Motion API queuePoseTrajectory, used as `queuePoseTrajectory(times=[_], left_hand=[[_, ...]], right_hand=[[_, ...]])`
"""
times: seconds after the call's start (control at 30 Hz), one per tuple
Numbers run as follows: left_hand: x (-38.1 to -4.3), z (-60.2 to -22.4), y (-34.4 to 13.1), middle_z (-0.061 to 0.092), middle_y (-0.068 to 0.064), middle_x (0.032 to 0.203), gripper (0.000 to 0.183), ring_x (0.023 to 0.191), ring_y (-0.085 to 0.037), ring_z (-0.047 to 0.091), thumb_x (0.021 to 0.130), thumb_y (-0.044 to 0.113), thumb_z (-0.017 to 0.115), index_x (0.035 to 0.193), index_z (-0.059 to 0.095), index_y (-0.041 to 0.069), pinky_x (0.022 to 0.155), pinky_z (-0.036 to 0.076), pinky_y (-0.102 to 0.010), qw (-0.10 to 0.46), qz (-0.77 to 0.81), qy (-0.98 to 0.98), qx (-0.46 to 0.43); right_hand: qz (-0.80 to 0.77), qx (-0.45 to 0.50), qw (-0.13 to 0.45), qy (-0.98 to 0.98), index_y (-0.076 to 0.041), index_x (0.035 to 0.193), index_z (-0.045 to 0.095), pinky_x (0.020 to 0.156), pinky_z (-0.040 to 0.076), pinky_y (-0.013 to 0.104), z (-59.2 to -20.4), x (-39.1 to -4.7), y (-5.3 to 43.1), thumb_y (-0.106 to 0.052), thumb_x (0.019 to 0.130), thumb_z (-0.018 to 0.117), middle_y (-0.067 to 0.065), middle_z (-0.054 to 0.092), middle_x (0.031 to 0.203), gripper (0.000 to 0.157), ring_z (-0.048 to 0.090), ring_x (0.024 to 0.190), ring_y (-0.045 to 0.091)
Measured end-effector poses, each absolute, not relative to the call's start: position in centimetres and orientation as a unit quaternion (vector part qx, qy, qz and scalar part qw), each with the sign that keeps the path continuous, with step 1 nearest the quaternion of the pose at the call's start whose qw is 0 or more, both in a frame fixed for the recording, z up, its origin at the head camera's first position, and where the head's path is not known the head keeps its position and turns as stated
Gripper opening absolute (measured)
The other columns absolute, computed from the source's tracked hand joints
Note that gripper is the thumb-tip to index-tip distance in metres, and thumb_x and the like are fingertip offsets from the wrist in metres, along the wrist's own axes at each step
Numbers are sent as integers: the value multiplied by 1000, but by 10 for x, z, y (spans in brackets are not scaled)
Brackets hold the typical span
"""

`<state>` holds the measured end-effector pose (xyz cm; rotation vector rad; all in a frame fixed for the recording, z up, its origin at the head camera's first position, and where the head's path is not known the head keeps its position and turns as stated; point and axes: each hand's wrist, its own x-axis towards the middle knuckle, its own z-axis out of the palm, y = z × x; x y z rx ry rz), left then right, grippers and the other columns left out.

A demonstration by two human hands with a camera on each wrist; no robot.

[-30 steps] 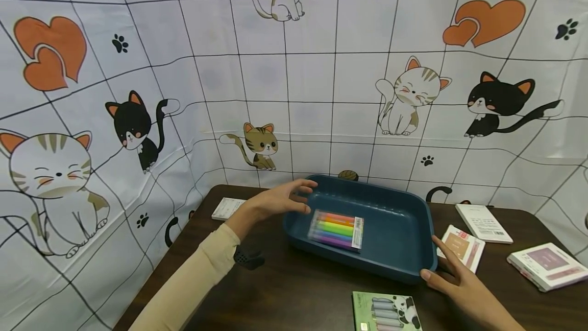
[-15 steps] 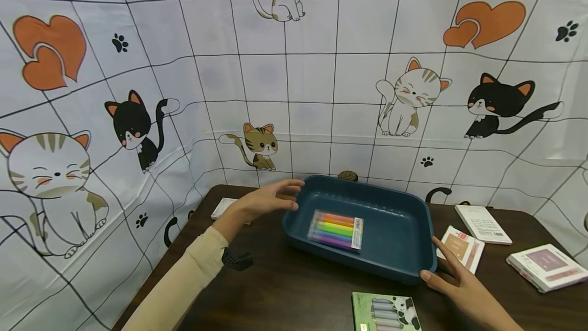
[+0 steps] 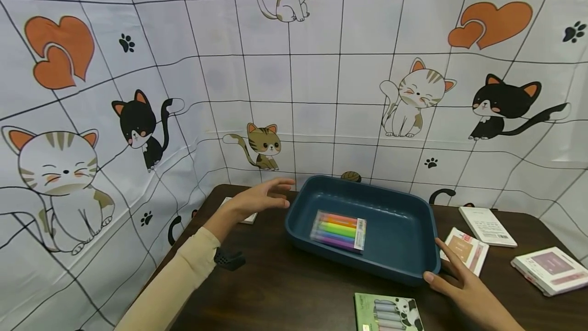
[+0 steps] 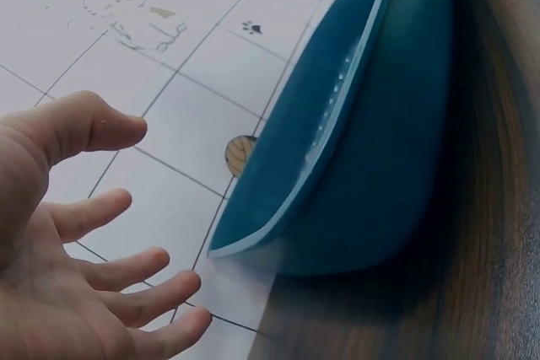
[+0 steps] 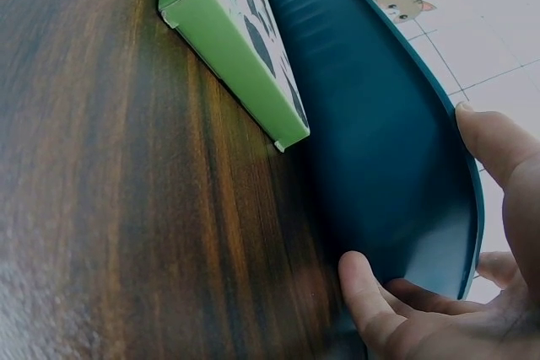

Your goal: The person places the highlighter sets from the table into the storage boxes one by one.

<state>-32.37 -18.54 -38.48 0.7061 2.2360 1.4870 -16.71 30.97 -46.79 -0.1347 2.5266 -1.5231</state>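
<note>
A dark blue plastic tray [image 3: 395, 234] stands on the table, and a clear pack of rainbow-coloured pens [image 3: 339, 230] lies inside, toward its left. My right hand [image 3: 468, 287] holds the tray's near right corner; in the right wrist view the thumb [image 5: 494, 145] is at the rim and other fingers bend against the end wall. My left hand [image 3: 252, 201] is raised just off the tray's left end, fingers spread and holding nothing. The left wrist view shows its palm with a gap to the tray's rim [image 4: 337, 124]. A green box [image 3: 388, 313] with pens and a panda printed on it lies before the tray.
Right of the tray lie a tan-and-white box [image 3: 466, 252], a white box [image 3: 488, 225] and a pink-and-white box [image 3: 553, 269]. Another white box [image 3: 250, 218] is partly hidden behind my left hand. A cat-patterned cloth [image 3: 317, 80] hangs behind the dark wooden table [image 3: 275, 285].
My left hand has drawn away leftward from the tray's left edge. The right hand stays at the tray's corner, and the tray and pen pack have kept their places.
</note>
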Motion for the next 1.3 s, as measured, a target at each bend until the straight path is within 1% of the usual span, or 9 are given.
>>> queuePoseTrajectory(times=[0.13, 0.27, 0.4, 0.63, 0.73, 0.8, 0.87, 1.03, 1.3], left_hand=[[-324, -385, -188, 38, -5, 157, 74, 141, -37, 38, 94, 35, 77, 156, 40, 21, 113, 34, -57, 182, 525, 793, 249], [-324, -385, -191, 39, -4, 156, 76, 134, -31, 49, 92, 36, 78, 156, 40, 20, 111, 39, -53, 186, 524, 797, 235], [-324, -386, -193, 40, -4, 155, 72, 129, -27, 53, 92, 35, 78, 154, 43, 24, 109, 42, -53, 191, 527, 797, 225], [-322, -384, -194, 36, -12, 158, 68, 129, -29, 53, 95, 32, 75, 154, 42, 24, 106, 46, -51, 200, 525, 797, 220], [-322, -382, -196, 35, -15, 159, 68, 129, -30, 53, 96, 31, 74, 155, 41, 24, 106, 46, -52, 199, 525, 798, 220], [-322, -382, -197, 35, -14, 159, 68, 129, -29, 53, 95, 31, 75, 154, 42, 25, 106, 46, -53, 198, 527, 797, 217], [-323, -384, -198, 35, -14, 159, 68, 129, -29, 53, 95, 31, 75, 154, 42, 26, 106, 45, -53, 200, 529, 795, 219], [-323, -390, -205, 37, -11, 158, 68, 129, -29, 54, 95, 33, 76, 153, 43, 28, 108, 43, -55, 203, 528, 795, 217], [-321, -394, -216, 40, -8, 156, 63, 129, -30, 53, 97, 29, 73, 153, 43, 29, 107, 43, -58, 192, 537, 796, 205]], right_hand=[[-513, -48, 94, 852, -25, 165, -5, 92, 53, 45, -469, -167, 310, -32, 106, 58, 43, 27, 151, 87, 46, 132, 51], [-517, -47, 95, 849, -24, 165, -5, 93, 53, 46, -468, -167, 308, -32, 106, 58, 43, 26, 151, 87, 46, 132, 51], [-524, -49, 95, 845, -23, 165, -5, 92, 53, 42, -468, -168, 307, -31, 106, 59, 43, 27, 150, 87, 48, 131, 50], [-506, -48, 99, 855, -24, 165, -7, 95, 52, 53, -470, -168, 310, -34, 106, 57, 44, 25, 151, 87, 43, 133, 55], [-524, -50, 98, 845, -23, 165, -6, 91, 54, 40, -470, -169, 309, -31, 106, 58, 43, 26, 151, 88, 46, 132, 51], [-529, -51, 99, 841, -22, 165, -6, 90, 54, 38, -470, -169, 309, -31, 106, 59, 43, 27, 151, 88, 47, 131, 50], [-524, -52, 99, 845, -23, 165, -7, 92, 54, 42, -470, -169, 310, -31, 106, 58, 44, 26, 151, 88, 46, 131, 52], [-496, -51, 104, 861, -24, 164, -8, 97, 48, 62, -470, -168, 312, -35, 106, 57, 46, 20, 152, 88, 39, 134, 58], [-492, -58, 103, 862, -25, 164, -9, 96, 48, 62, -469, -169, 314, -35, 107, 54, 47, 20, 151, 86, 39, 133, 58]])
